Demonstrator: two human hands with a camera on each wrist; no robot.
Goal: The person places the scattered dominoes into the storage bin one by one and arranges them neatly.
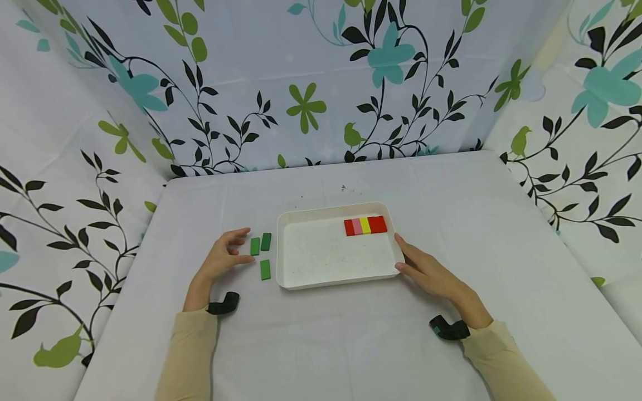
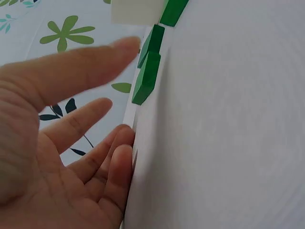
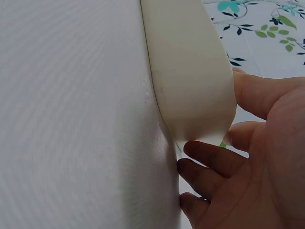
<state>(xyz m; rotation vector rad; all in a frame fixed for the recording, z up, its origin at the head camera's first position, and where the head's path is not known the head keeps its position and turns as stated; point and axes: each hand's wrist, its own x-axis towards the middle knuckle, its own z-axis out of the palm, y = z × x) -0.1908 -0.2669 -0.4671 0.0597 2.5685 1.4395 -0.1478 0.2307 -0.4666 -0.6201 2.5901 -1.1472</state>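
On the left side of the table, my left hand (image 1: 220,257) is held with fingers and thumb apart and nothing between them. Just right of its fingertips lie three flat green blocks, one nearest the hand (image 1: 254,246), a darker one (image 1: 266,241) and one closer to me (image 1: 265,270). My right hand (image 1: 426,272) touches the right wall of a shallow white tray (image 1: 331,283) with its thumb and fingertips, also visible in the right wrist view. Inside the tray, a row of red, pink and yellow blocks (image 1: 365,225) sits side by side near the upper right corner.
A white cloth covers the table (image 1: 321,345). Small dark specks (image 1: 343,188) lie behind the tray. Patterned curtains (image 1: 241,72) with leaves and birds hang along the back and both sides. A black wrist device (image 1: 224,303) is strapped to each arm.
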